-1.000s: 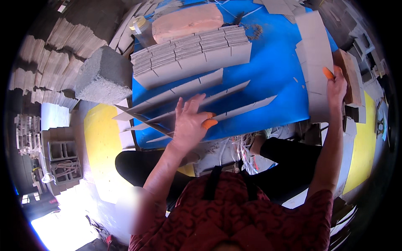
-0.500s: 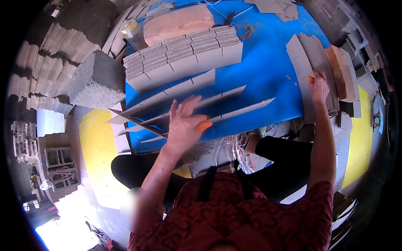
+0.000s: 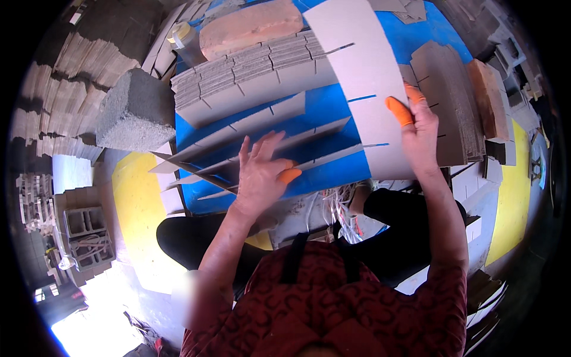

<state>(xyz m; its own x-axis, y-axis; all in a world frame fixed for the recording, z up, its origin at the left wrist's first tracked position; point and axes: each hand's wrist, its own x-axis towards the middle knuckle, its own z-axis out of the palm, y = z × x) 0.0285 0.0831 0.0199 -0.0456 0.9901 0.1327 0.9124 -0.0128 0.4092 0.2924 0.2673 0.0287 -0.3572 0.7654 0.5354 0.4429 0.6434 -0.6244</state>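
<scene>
The right hand is gripping a slotted cardboard divider sheet at its near edge — long axis running from 6 toward 12 o'clock, slots facing 9 o'clock. The left hand, fingers spread and holding nothing, is pressing upright divider strips on the blue tabletop, which are lying at 9 o'clock from the sheet. A strip stack and a brick are lying at 12 o'clock — another stack is sitting just right of the right hand.

Our left hand lies flat on the slotted cardboard strips standing on the blue desk. Our right hand holds a slotted cardboard sheet over them.
</scene>
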